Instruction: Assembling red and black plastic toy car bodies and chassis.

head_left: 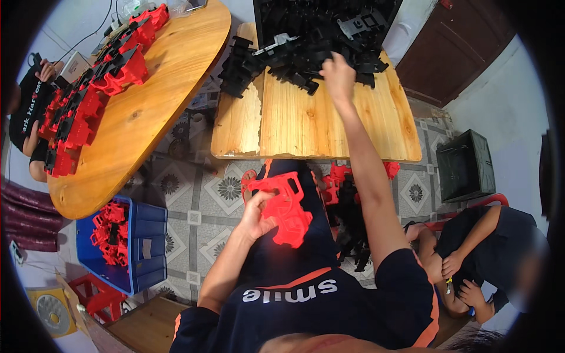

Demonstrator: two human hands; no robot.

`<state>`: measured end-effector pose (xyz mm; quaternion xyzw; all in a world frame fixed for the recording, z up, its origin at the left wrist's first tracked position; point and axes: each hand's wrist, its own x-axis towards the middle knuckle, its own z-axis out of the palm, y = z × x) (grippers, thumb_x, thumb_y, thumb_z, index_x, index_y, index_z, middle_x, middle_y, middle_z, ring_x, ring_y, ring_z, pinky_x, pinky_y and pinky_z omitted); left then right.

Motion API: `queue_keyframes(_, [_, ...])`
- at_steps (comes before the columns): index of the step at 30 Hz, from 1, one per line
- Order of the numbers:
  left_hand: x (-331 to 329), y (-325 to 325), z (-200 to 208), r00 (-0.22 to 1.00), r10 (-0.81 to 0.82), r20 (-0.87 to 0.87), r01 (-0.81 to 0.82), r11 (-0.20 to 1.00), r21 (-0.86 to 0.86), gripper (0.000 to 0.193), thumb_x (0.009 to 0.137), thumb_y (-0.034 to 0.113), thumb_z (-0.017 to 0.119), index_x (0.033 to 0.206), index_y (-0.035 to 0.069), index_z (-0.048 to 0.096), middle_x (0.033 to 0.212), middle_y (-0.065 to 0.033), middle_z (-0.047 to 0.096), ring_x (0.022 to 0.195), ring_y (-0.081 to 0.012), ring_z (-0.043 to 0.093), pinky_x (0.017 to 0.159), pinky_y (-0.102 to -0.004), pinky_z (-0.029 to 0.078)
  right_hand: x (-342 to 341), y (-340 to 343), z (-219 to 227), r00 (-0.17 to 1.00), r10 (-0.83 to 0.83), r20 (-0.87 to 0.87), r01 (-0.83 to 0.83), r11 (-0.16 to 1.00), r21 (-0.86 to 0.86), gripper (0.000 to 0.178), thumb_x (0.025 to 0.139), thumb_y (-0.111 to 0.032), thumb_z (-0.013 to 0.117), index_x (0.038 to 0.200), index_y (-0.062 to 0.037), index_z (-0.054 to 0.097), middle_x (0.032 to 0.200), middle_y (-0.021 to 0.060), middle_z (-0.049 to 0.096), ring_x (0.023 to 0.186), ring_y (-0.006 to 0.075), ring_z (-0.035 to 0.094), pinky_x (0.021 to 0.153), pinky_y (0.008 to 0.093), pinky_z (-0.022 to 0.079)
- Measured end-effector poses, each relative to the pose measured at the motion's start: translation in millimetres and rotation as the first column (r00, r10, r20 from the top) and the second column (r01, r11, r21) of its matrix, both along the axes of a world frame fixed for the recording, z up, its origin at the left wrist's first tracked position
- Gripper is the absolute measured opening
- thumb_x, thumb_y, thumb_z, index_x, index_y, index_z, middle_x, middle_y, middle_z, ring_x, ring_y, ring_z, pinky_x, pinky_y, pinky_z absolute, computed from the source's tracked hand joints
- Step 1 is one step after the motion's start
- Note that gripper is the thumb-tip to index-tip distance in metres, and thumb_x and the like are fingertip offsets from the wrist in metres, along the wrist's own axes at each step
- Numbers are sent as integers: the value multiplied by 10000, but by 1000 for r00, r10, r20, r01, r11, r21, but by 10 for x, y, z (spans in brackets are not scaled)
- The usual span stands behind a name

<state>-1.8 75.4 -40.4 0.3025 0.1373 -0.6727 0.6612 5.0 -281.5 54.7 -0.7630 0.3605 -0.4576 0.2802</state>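
Left hand (257, 213) clamped on red frame (282, 207); right hand (336, 73) reaching into black parts (294, 59) on tabletop (318, 126), grip unclear. Lift one piece cleanly.

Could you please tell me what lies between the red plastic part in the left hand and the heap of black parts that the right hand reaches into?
In the head view, bare pale wooden tabletop separates the red plastic part from the black parts.
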Motion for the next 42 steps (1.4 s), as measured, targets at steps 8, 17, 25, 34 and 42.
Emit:
queue_keyframes(8, [228,-96,158,987,142,72,-118,956,-269,469,961,305,527,1400,150,474,1335,-145,566,1228,-301,551,1083,-511,387,-1406,413,-488,978,-5,207,-37,979,200,164,895,-49,566,1045,7,602,1012,151,717,810,188,714,735,298,528])
queue_keyframes(17, [150,-174,317,947,200,251,-138,961,-241,580,976,425,553,1444,131,377,1391,-123,500,1238,-267,542,1059,-493,421,-1897,669,-613,841,-41,-539,-248,857,-453,423,817,-132,658,1238,-113,628,1270,98,617,1037,302,574,920,406,422])
queue_keyframes(25, [104,-116,341,916,215,339,-156,969,-193,573,957,408,596,1410,110,412,1298,-74,547,1183,-218,571,1008,-436,473,-1279,-60,-618,798,99,-594,-235,959,-156,459,802,-232,720,1216,-79,593,1181,153,605,1047,335,579,903,410,457])
queue_keyframes(34, [188,138,204,881,315,354,-273,948,-162,572,937,420,613,1387,100,463,1247,-81,571,1151,-238,590,1001,-432,478,-1539,-29,-1323,966,25,-256,-74,980,-184,458,853,-246,699,1187,10,517,1129,215,632,1036,304,615,935,435,441])
queue_keyframes(42, [154,180,260,845,360,396,-310,932,-186,555,949,406,599,1394,104,463,1322,-148,566,1184,-270,580,1021,-450,461,-1575,707,-300,957,-68,-282,-23,952,-305,272,833,-249,707,1023,-60,663,984,96,621,930,294,595,834,401,460])
